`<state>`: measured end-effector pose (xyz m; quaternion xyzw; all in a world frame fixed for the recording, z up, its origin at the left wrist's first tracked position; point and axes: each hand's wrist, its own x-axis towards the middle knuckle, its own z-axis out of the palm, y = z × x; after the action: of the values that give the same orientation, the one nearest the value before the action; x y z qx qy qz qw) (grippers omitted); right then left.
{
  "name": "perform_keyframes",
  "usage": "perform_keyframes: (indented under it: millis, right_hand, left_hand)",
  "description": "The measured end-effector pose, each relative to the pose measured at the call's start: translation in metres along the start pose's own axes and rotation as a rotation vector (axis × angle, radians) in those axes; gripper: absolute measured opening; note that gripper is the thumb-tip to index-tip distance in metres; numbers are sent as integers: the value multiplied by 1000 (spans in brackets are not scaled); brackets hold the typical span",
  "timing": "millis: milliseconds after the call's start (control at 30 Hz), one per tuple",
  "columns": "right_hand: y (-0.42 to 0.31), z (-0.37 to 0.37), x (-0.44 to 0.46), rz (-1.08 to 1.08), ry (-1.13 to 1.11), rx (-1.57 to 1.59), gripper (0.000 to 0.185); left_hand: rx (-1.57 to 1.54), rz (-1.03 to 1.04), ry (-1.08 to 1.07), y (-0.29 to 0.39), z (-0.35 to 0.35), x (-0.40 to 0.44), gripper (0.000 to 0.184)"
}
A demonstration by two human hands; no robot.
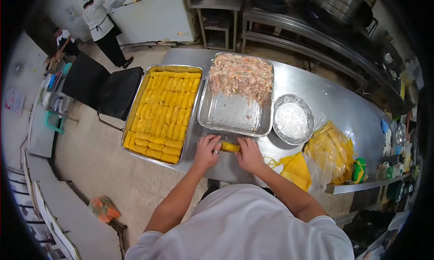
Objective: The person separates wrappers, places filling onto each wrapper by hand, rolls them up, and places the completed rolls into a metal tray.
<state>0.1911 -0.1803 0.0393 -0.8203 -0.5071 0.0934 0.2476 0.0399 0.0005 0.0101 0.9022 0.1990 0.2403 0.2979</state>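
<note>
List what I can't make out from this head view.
All in the head view:
Inside of the yellow roll between left hand and right hand: its outer layer hides it.
Far floor of the metal tray: chopped filling covers it.
Green packet: print too small.
Wall notice: writing too small.

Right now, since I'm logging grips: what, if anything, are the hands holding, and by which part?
A yellow spring roll, held at its ends: left hand at one, right hand at the other.
</note>
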Motion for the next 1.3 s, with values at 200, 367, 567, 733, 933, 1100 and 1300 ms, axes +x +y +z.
perform_keyframes:
  millis: [200,367,567,733,933,1100,1300]
  right_hand:
    - [5,-6,14,-151,-103,60,65]
    - [2,20,38,-231,-269,-58,64]
    - [-10,26,47,71,-232,388,47]
    - [-66,19,86,247,-356,896,35]
    - [-171,54,183,43,-336,785,31]
    - [-246,79,242,-10,-369,774,38]
    - [-285,107,289,-45,-323,670,50]
  left_hand:
    - [47,-165,79,11,3,-53,33]
    - [46,-178,200,27,-2,-70,30]
    - [3,-173,129,12,-23,-72,32]
    - [-86,-232,-109,-20,-43,-75,41]
    - [-305,-267,-123,-38,-41,-82,45]
    - [-466,-246,-239,-52,-44,-81,51]
    - [-534,-336,-471,-57,-58,-76,54]
